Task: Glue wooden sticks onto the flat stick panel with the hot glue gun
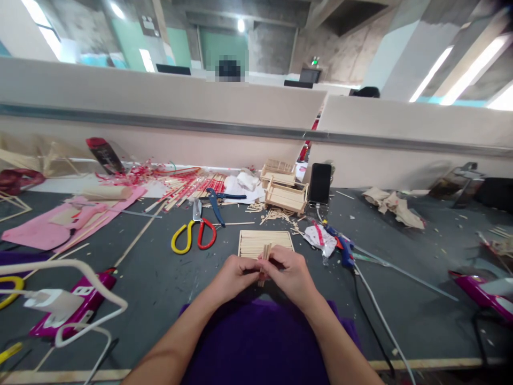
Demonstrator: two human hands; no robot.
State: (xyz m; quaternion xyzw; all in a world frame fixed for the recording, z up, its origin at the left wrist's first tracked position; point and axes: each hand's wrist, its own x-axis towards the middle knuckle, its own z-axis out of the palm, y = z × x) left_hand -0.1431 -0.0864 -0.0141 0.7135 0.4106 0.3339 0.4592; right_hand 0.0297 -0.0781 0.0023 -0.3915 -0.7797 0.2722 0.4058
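stick bundle [266, 250]: middle covered by hands [290, 268], count can't be told | stick panel [250, 238]: near edge hidden | yellow handle [21, 290]: cut off by left edge | person's head [229, 69]: pixelated

A dark grey tabletop [152, 278] fills the lower half of the frame, edged in front by a pale strip [433, 364]. Behind it, a whitish partition [152, 91] crosses the full width, carrying a grey rail [200, 126] and split by a narrow gap right of centre. Beyond rises a raw concrete wall [272, 51] with a green panel [222, 48] at upper centre. A round lamp [241, 25] glows near the top, a small green sign [315, 61] shines to its right, and bright slanting windows [476, 69] occupy the upper right.
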